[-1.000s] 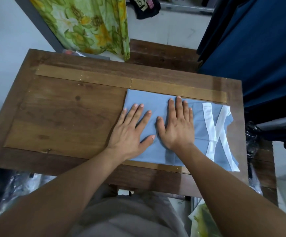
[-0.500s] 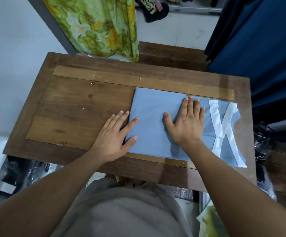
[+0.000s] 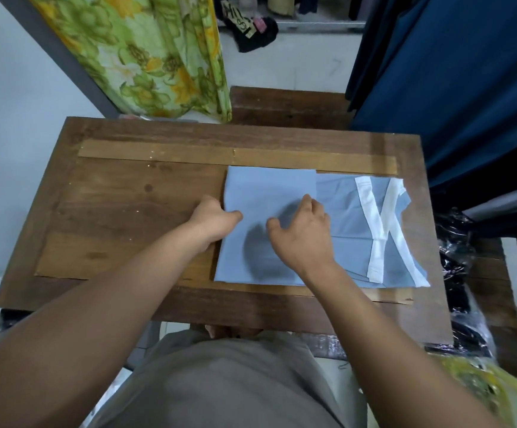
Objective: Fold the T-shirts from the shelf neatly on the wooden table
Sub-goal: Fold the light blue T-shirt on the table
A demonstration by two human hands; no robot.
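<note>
Item: T-shirt, light blue, folded to a flat rectangle, lying on the right half of the table; its near edge runs along the table's front inlay strip, its far edge just short of the back strip. A smooth upper layer covers the left part; the right part shows a lower layer with two white bands crossing in an X. Left hand: at the shirt's left edge, fingers curled, thumb over the cloth, gripping that edge. Right hand: over the middle of the shirt, fingers loosely curled and apart, holding nothing, with a dark shadow on the cloth beneath it; whether the fingertips touch the fabric cannot be told. Both forearms reach in from the near side. Surroundings: floral cloth, green and yellow, hanging behind the table's far left; navy fabric hanging at right; bench of dark wood behind the table; plastic-wrapped bundles beside the table's right end.
</note>
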